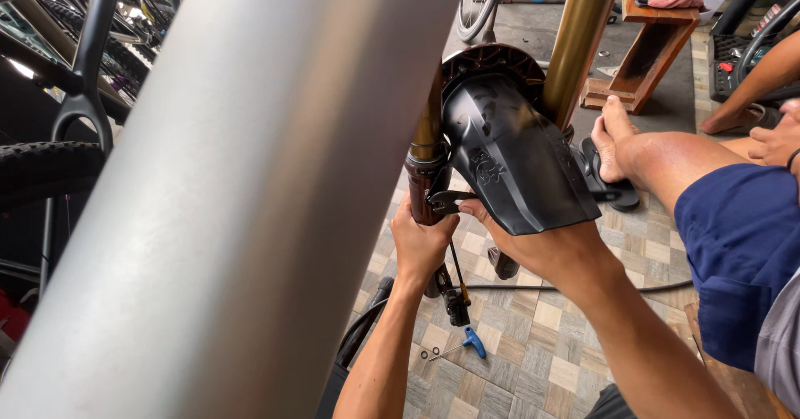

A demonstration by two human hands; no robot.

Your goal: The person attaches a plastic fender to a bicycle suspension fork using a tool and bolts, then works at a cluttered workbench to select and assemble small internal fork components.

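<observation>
Black moulded plastic mudguard (512, 157), frame centre, on gold fork: judged light, flexible, best held by its edge. Left hand (421, 244) gripped the brown fork leg (423, 187); right hand (542, 248) pinched mudguard's bracket.

Two bare forearms are seen w/o sleeves; no gloves, rings or watch are worn on the left hand (421, 244) or right hand (542, 248). A patch of dark grey fabric, prob. shorts, is glimpsed at the bottom edge, right of centre in the frame.
</observation>
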